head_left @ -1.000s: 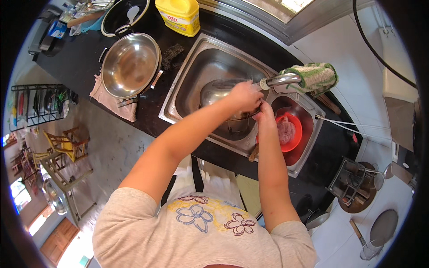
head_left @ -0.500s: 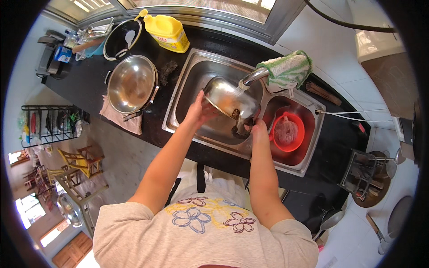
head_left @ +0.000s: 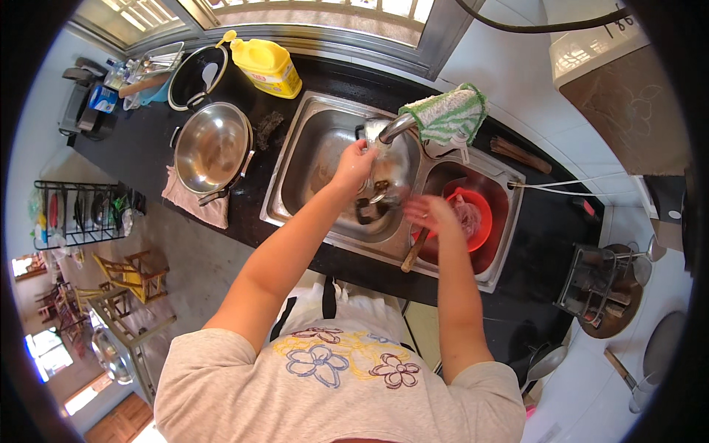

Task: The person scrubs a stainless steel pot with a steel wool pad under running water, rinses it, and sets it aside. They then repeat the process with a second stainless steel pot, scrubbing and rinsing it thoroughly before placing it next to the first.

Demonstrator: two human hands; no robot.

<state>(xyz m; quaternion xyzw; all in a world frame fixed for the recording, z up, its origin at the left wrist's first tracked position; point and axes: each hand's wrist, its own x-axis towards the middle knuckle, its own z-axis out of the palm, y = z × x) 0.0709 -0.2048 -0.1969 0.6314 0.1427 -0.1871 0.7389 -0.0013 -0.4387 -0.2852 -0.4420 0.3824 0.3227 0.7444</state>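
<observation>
A shiny steel pot [head_left: 397,171] with dark handles stands tilted in the left basin of the steel sink [head_left: 284,177], right below the tap [head_left: 399,128]. Water runs from the spout onto it. My left hand [head_left: 353,168] is closed on the pot's rim, close to the spout. Over the divider between the basins, my right hand [head_left: 434,214] is off the pot, slightly blurred, its fingers apart and holding nothing. Beneath it, a wooden handle [head_left: 415,251] leans over the right basin's near edge; its other end is hidden. A red plastic bowl [head_left: 481,230] with translucent, crumpled contents sits in that basin.
Left of the sink, a steel pan [head_left: 213,151] rests partly on a pink cloth [head_left: 193,201]. Behind it are a black pot [head_left: 193,77] and a yellow jug [head_left: 267,70]. A green-and-white towel [head_left: 450,114] hangs over the tap. A wire rack [head_left: 591,284] stands at right.
My right hand has let go of the pot and moved slightly right. My left hand has shifted up and right along the rim. The pot has turned, and the wooden handle now shows.
</observation>
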